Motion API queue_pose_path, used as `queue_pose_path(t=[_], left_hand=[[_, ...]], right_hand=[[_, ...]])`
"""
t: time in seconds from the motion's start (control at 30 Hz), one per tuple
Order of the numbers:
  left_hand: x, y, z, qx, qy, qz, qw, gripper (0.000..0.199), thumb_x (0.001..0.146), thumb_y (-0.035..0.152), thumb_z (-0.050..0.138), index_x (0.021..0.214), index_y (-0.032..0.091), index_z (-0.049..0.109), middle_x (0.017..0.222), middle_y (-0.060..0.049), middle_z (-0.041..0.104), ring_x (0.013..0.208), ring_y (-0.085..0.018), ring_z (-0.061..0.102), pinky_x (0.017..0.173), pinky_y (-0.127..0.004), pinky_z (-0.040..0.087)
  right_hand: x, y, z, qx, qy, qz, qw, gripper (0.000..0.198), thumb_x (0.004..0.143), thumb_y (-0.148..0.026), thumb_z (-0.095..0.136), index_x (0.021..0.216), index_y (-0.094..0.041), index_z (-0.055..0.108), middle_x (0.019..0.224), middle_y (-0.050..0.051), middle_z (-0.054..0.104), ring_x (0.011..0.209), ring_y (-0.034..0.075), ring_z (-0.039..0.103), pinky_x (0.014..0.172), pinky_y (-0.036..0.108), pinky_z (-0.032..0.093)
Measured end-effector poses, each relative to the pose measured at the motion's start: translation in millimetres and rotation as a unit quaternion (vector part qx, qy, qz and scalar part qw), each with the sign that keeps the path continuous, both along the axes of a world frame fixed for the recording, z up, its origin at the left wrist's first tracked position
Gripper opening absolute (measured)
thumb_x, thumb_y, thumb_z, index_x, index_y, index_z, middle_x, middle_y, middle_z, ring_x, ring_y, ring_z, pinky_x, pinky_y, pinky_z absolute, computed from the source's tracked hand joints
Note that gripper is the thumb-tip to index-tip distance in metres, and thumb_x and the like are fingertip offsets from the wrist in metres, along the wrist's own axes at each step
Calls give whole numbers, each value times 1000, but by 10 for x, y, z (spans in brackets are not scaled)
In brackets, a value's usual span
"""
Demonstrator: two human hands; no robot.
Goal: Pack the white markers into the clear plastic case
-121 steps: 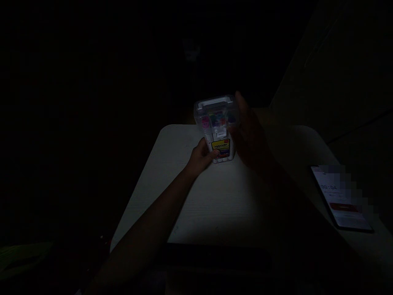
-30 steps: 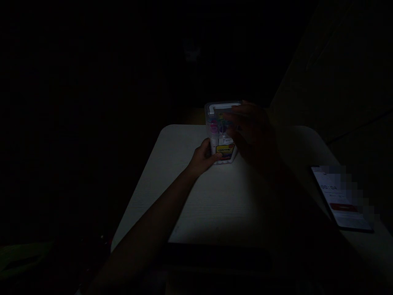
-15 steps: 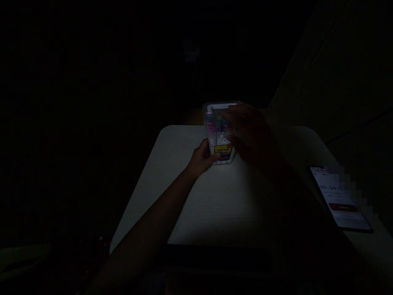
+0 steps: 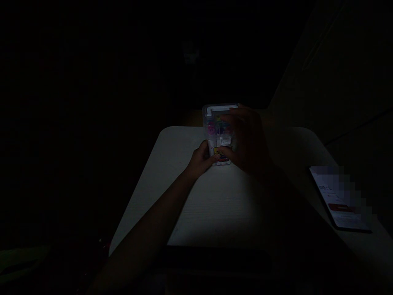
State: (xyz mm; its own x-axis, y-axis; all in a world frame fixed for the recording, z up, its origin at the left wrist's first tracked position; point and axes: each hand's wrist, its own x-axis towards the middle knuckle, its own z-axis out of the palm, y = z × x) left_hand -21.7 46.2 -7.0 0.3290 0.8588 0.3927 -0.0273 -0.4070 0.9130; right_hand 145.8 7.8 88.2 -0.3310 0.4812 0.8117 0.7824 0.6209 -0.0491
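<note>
A clear plastic marker case (image 4: 211,132) stands upright near the far edge of the table. It has a white handle on top, colourful pieces showing through its upper part, and a yellow and dark label low on the front. My left hand (image 4: 200,160) is closed around its lower left side, thumb across the front. Around the right side curls my right hand (image 4: 250,141), its thumb on the label and its fingers up by the top. Deep shadow dims this hand and covers the case's right side.
The pale table (image 4: 199,209) has rounded far corners. At its right edge lies a lit phone (image 4: 340,209). A dark bar runs along the near edge. Something green (image 4: 23,258) shows at the lower left. The surroundings are very dark.
My right thumb has come down from the middle of the case's front onto the label, and the right fingers have closed in on it. The left hand has kept its hold.
</note>
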Motion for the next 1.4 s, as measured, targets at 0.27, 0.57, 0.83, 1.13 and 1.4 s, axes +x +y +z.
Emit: queue_pose_path(t=[0.27, 0.57, 0.83, 1.13, 1.4], left_hand=[[1, 8, 4, 7, -9, -14, 1000, 52, 69, 54, 67, 104, 18, 52, 97, -5, 66, 87, -18, 62, 77, -31, 49], [16, 7, 11, 10, 27, 16, 999, 57, 70, 55, 66, 109, 17, 51, 102, -6, 65, 94, -20, 61, 81, -31, 48], [11, 21, -28, 20, 27, 15, 999, 59, 71, 53, 65, 115, 16, 50, 106, -7, 65, 97, -21, 60, 83, -31, 49], [13, 26, -55, 24, 22, 21, 999, 55, 70, 49, 68, 113, 17, 51, 103, -7, 65, 93, -20, 61, 81, -31, 49], [19, 18, -43, 22, 22, 23, 999, 53, 70, 47, 68, 110, 16, 51, 104, -7, 65, 95, -21, 61, 82, -33, 50]], right_hand=[[-32, -79, 57, -42, 3, -9, 999, 51, 75, -24, 53, 125, -28, 44, 127, 6, 45, 130, 25, 36, 110, 48, 31], [-194, -224, 71, -95, 38, -80, 991, 55, 73, -19, 49, 128, -25, 44, 132, 9, 41, 132, 29, 33, 115, 54, 16], [-200, -190, 19, -24, 48, -84, 995, 50, 74, -18, 49, 124, -26, 46, 127, 8, 48, 127, 29, 38, 113, 56, 18], [-207, -178, -3, -20, 15, -97, 995, 54, 75, -15, 49, 128, -24, 43, 130, 8, 44, 130, 28, 34, 111, 51, 26], [-191, -187, 33, -36, 12, -70, 997, 55, 77, -24, 52, 130, -21, 42, 131, 11, 42, 129, 30, 34, 110, 52, 29]])
